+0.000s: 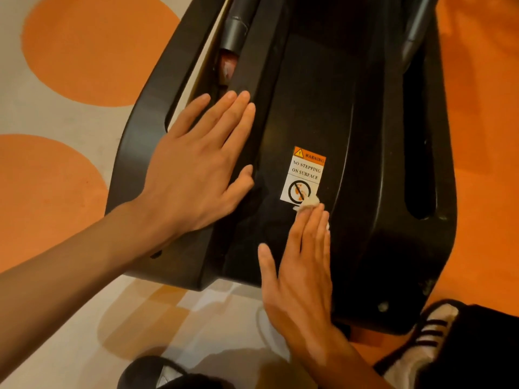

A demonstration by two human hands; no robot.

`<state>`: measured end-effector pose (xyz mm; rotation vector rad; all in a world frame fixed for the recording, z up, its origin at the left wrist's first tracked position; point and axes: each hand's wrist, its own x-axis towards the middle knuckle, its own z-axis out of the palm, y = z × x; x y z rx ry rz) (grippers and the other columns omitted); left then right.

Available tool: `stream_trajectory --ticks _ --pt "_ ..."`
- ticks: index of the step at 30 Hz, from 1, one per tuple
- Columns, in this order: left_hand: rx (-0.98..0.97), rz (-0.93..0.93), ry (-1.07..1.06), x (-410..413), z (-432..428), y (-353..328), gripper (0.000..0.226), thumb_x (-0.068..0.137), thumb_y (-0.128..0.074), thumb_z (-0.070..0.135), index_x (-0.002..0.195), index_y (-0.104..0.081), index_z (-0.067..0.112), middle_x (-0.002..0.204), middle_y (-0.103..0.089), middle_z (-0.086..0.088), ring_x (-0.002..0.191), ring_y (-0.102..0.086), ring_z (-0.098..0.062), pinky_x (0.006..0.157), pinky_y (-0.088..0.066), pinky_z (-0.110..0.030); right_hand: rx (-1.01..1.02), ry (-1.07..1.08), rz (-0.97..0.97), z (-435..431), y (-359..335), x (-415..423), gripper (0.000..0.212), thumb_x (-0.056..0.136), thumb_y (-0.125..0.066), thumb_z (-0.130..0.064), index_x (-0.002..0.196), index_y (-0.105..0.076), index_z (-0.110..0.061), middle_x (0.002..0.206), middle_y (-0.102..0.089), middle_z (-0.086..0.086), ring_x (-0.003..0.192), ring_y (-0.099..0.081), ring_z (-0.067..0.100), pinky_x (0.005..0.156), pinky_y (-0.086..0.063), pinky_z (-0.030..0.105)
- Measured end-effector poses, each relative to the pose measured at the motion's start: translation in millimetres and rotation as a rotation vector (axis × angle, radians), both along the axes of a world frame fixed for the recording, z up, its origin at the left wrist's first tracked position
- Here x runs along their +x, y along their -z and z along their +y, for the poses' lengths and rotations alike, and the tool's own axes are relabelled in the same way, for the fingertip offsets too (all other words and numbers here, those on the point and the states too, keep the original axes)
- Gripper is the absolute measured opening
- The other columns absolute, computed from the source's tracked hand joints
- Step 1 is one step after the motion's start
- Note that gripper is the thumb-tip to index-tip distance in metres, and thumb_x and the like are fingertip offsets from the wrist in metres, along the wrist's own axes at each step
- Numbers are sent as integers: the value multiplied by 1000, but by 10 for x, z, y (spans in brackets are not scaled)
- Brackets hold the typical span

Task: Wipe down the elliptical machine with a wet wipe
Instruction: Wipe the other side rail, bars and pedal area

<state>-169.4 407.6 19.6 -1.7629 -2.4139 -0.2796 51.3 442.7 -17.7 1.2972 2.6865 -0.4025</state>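
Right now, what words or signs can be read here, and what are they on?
"WARNING", beside an exclamation triangle: on the orange top band of the sticker on the black elliptical machine.
"NO STEPPING ON SURFACE": on the white middle of the same sticker.
Crossed-out footprint sign, no words: at the sticker's bottom, its corner under the wet wipe pressed by the right hand.
No other text is visible.

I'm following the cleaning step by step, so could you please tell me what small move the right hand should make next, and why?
Probably slide the right hand forward, pushing the wet wipe over the warning sticker: the wipe sits under the fingertips at the sticker's near corner, while the left hand rests flat on the black cover.
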Motion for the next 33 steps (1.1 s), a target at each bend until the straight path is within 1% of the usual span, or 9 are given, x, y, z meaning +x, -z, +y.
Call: stream_trajectory --ticks 6,10,12,15,20,23,27,29,33 --pt "-23 -7 9 -10 -17 -22 76 97 -31 42 162 -27 2 170 -24 -16 159 -20 -26 131 -8 -44 99 128 122 872 -61 -665 105 84 24 -73 162 9 -5 171 11 14 158 13 24 128 8 39" --pt "-23 -9 -2 2 -23 -35 77 94 -30 39 162 -28 2 169 -25 -17 159 -21 -27 131 -8 -44 78 170 113 50 168 -276 87 100 -6 -63 161 10 -3 170 15 16 158 14 27 129 -1 45" --pt "-23 -14 6 13 -12 -43 77 94 -29 39 162 -28 2 170 -24 -17 159 -20 -27 131 -8 -45 35 131 81 -436 389 22 86 101 -20 -58 162 3 -2 170 10 17 158 4 32 128 -4 45" --pt "-27 -6 11 -5 -25 -34 77 94 -28 39 162 -27 2 170 -23 -17 159 -19 -27 131 -7 -44 79 50 52 -571 520 223 83 102 -18 -58 161 -10 0 170 2 19 157 -8 36 126 -3 45" --pt "-40 18 -1 -7 -36 -28 77 95 -27 39 162 -25 2 170 -21 -17 159 -17 -27 130 -8 -45 77 107 209 22 189 -476 79 104 -11 -53 161 6 -1 169 15 18 157 16 29 129 2 46" --pt "-63 8 9 14 -40 -18 78 95 -26 39 163 -22 2 171 -19 -17 160 -15 -26 130 -10 -47 90 -101 159 -194 212 -476 75 105 -9 -50 162 -3 -1 170 9 19 158 11 31 129 -2 47" --pt "-56 14 17 24 -28 -38 78 94 -27 38 163 -23 2 171 -21 -16 160 -17 -26 130 -10 -47 22 -419 96 -654 462 363 68 107 -19 -45 161 -20 -6 171 -8 12 157 -17 27 124 -19 44" --pt "-48 15 16 8 -33 -35 78 94 -27 37 163 -23 1 171 -21 -17 160 -17 -26 130 -10 -47 86 -336 74 -516 491 388 67 107 -13 -46 162 -17 -7 170 -9 14 157 -16 29 126 -13 42" --pt "-54 26 4 11 -47 -19 78 95 -26 38 163 -22 1 171 -20 -17 160 -16 -26 130 -11 -48 125 62 172 -15 210 -413 74 106 -5 -47 161 -1 1 169 9 21 158 10 32 129 4 44"
